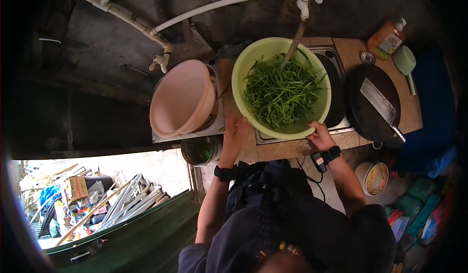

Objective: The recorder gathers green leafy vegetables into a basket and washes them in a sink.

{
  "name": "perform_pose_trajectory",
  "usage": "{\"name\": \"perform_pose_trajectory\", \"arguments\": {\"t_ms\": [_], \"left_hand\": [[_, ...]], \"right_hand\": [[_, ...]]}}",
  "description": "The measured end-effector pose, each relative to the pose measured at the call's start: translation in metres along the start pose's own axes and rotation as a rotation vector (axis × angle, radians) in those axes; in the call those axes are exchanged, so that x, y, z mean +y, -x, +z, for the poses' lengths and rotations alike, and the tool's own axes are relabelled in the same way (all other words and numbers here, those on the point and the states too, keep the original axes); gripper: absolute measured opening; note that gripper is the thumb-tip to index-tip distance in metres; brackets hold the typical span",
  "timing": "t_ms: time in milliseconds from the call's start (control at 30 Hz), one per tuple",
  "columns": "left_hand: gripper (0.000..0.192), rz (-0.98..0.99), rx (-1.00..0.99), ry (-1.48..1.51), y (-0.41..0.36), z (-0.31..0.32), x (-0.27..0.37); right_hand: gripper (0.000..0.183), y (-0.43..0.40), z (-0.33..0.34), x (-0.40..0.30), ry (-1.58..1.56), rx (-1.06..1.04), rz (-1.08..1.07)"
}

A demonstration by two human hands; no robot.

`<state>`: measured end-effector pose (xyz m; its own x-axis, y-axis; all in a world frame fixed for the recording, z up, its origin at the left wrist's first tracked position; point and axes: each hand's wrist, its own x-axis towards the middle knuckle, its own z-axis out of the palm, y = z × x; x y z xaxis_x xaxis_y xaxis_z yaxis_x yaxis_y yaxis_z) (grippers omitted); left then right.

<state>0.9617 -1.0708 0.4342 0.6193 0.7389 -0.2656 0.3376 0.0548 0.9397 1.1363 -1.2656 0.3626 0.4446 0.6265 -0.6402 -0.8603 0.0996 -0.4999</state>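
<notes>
A light green plastic basin full of long leafy greens is tilted a little towards me over the counter sink. My right hand grips its near right rim, thumb over the edge. At the near left side, my left hand has its fingers apart beside the rim; whether they touch it is hard to tell. From a white tap, a hose hangs down into the basin, its lower end among the greens. Water flow cannot be made out.
To the left, a pink basin leans on a second metal sink. At right, a cleaver lies across a round dark board. Behind it stand an orange soap bottle and a green ladle. A bucket is below.
</notes>
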Motion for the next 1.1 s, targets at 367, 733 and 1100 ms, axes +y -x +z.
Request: {"name": "perform_pose_trajectory", "arguments": {"t_ms": [367,733,1100], "left_hand": [[0.048,-0.277,-0.19,0.158,-0.009,0.035,-0.005],[0.057,-0.274,-0.143,0.109,-0.014,0.042,-0.031],[0.039,-0.266,-0.116,0.081,-0.007,0.042,-0.043]], "right_hand": [[0.007,0.001,-0.005,0.0,0.068,0.038,-0.051],[0.008,-0.01,-0.03,0.0,0.019,0.196,-0.01],[0.009,-0.032,-0.031,0.004,-0.143,0.18,0.153]]}}
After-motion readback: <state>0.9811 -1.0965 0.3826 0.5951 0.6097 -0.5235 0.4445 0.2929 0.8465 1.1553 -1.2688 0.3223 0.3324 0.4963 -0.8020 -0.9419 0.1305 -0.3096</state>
